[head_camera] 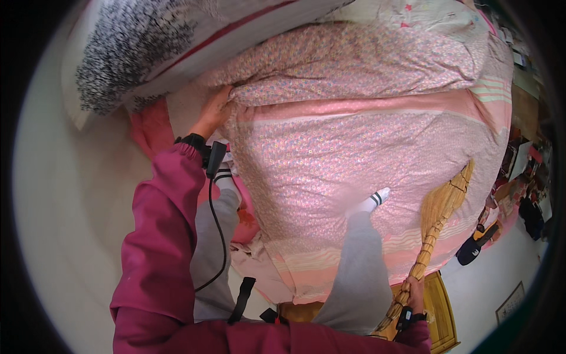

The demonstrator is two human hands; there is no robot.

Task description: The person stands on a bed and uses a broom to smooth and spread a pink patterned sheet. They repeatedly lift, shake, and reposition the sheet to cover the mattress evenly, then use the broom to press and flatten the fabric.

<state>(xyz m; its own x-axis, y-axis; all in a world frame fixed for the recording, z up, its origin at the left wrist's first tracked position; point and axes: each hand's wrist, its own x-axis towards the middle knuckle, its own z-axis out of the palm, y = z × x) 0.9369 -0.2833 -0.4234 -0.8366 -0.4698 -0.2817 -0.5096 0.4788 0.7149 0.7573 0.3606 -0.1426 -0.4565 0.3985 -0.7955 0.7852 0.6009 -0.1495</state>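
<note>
My left hand (pixel 218 110) grips the left end of a folded floral bed sheet (pixel 345 66); its fingertips are partly hidden in the cloth. The pink sheet is spread across the bed under my feet, with its far part turned back in a thick fold. In my right hand (pixel 415 292), at the lower right, is the handle of a straw hand broom (pixel 437 217). The broom slants up and away, its bristles over the sheet's right side. A black device with a cable (pixel 215 159) is strapped to my left wrist.
A black-and-white patterned quilt with a red stripe (pixel 137 53) is heaped at the upper left, near a white wall (pixel 48 177). Red cloth (pixel 152 126) lies below it. My socked foot (pixel 378 199) stands on the sheet. A wooden headboard (pixel 435 314) rises at the lower right.
</note>
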